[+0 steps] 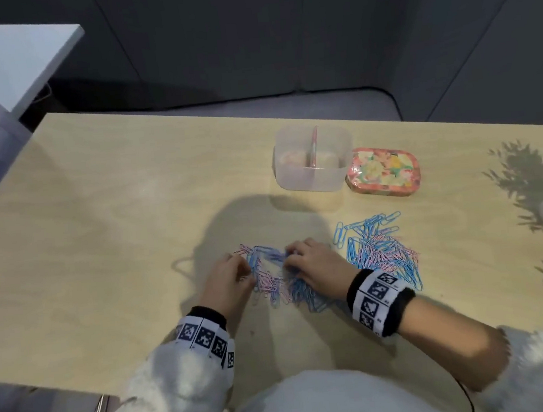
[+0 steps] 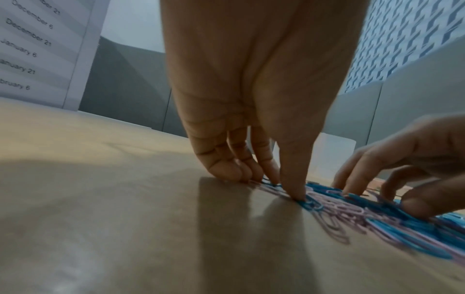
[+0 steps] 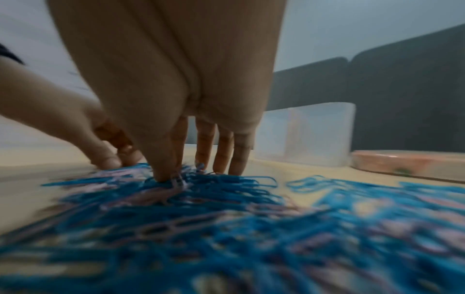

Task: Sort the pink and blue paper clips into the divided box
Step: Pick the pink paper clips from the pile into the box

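The left hand (image 1: 227,283) and right hand (image 1: 314,261) both press straightened, spread fingers down on the mixed clip pile (image 1: 276,281) on the surface (image 1: 117,219), holding nothing. A second pile (image 1: 382,248) lies right; the divided box (image 1: 312,159) stands beyond. Risk: interlocked clips drag out wrong colours, or the raking scatters them toward the near edge.

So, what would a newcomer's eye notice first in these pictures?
First, the pink and blue paper clips spread over the table, with the left hand and right hand touching the nearer heap. Behind them stands the clear divided box, beside its flowered lid.
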`<move>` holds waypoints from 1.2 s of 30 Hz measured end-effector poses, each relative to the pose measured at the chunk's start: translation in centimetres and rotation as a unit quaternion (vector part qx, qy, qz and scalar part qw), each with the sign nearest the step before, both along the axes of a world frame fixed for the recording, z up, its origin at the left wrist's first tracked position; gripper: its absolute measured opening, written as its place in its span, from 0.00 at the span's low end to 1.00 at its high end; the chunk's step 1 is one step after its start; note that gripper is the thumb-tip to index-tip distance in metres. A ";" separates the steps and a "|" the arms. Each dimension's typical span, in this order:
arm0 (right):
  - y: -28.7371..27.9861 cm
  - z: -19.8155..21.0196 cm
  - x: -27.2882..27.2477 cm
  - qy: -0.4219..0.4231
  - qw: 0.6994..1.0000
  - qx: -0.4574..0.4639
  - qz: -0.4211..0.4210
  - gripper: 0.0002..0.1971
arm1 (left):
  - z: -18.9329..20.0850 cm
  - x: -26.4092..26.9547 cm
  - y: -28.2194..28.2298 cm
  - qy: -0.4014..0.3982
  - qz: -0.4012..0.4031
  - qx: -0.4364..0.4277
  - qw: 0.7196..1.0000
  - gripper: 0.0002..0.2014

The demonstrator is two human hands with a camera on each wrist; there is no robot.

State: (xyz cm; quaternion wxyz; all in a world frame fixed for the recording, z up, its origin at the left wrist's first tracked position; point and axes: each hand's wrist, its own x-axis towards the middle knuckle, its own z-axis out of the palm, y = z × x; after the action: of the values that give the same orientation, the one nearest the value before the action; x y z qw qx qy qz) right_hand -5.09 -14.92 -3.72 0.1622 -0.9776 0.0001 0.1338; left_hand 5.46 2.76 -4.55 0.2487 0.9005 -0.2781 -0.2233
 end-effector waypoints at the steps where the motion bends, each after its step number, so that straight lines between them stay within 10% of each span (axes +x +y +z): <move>1: -1.0 -0.1 -0.4 -0.011 1.000 -0.006 -0.015 0.13 | -0.1 -0.1 0.0 0.001 -0.004 -0.002 1.000 0.05; 6: -3.1 0.6 -1.5 -0.071 0.995 -0.030 -0.059 0.09 | 0.0 -0.2 -0.6 -0.068 0.024 0.014 0.997 0.09; 14: 2.5 -0.4 -1.7 -0.069 0.989 0.028 0.126 0.12 | 0.0 0.6 -2.9 -0.061 -0.008 0.056 0.997 0.07; 36: 1.3 0.8 4.4 0.039 0.998 0.008 -0.040 0.11 | 0.5 1.6 -3.7 0.015 0.007 0.058 0.998 0.04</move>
State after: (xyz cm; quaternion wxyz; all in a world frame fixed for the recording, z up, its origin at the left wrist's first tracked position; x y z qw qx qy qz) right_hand -0.66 -13.61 -2.94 0.1748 -0.9696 0.0442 0.1656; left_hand 7.04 -0.93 -4.09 0.2020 0.9119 -0.2546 -0.2507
